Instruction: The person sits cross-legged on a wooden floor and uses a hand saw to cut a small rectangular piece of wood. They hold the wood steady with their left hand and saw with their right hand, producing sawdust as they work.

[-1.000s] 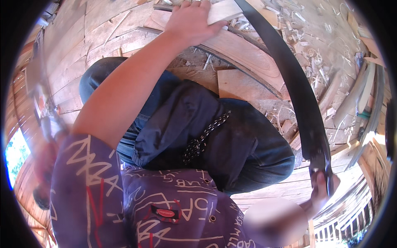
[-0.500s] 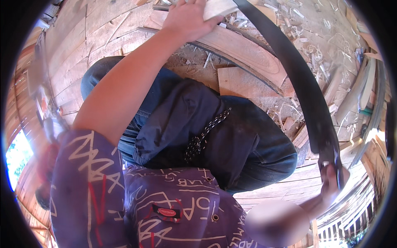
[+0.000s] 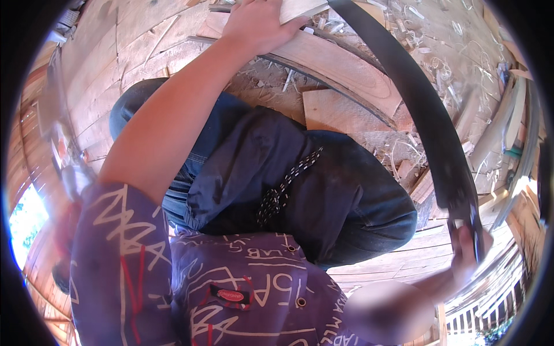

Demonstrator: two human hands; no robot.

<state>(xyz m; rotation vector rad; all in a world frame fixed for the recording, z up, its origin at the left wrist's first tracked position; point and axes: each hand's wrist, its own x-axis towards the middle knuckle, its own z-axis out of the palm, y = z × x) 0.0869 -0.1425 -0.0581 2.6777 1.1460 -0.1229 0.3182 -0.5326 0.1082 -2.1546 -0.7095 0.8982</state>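
Note:
My right hand (image 3: 468,254) is closed around the handle of a handsaw (image 3: 424,106) at the lower right. The saw's long black blade runs up and to the left, its far end beside a pale piece of wood (image 3: 303,8) at the top edge. Over that wood lies my left hand (image 3: 261,24), fingers bent over it and thumb stretched along its near side. The fingertips and the rest of the piece are partly cut off by the frame. Whether the teeth are in the wood I cannot tell.
Beneath the pale piece lies a broad wooden board (image 3: 340,63) with a dark edge. A short offcut (image 3: 332,109) rests just before my crossed legs (image 3: 288,161). Shavings (image 3: 441,72) litter the plank floor, and long wood strips (image 3: 513,115) lie at the far right.
The saw and my right hand have shifted slightly to the right and down. My left hand stays on the pale wood, with only a tiny shift in the whole view.

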